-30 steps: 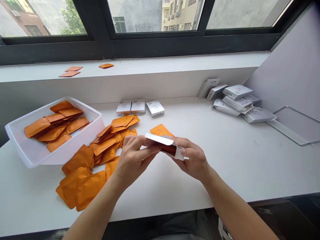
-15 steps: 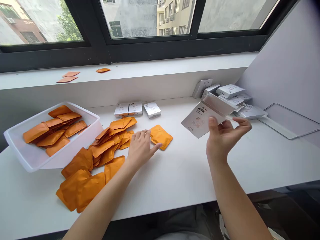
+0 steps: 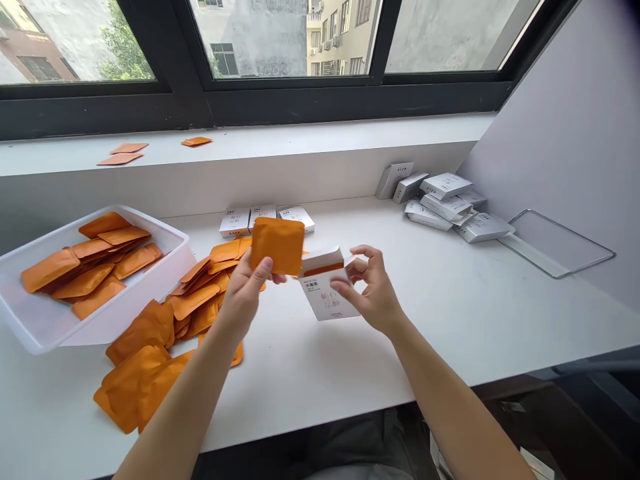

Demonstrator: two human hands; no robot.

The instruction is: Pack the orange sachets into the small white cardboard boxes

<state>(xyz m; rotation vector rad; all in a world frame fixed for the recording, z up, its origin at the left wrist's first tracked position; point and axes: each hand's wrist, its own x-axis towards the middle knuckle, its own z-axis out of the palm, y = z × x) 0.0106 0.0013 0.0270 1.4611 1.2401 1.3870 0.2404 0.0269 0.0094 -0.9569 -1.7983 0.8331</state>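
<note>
Sachet (image 3: 278, 244) fills the grip of the left hand (image 3: 246, 285), while the right hand (image 3: 371, 293) grasps an open white box (image 3: 325, 300).

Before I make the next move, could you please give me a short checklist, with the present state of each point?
1. Orange sachet gripped by the left hand: ok.
2. White box held by the right hand: ok.
3. Box top open: ok, an orange edge shows at the opening.
4. Number of pieces inside the box: cannot tell.
5. Gap between held sachet and box: cannot tell, they overlap in this view.
6. All other sachets inside the plastic bin: not ok, a loose pile lies beside it.
</note>
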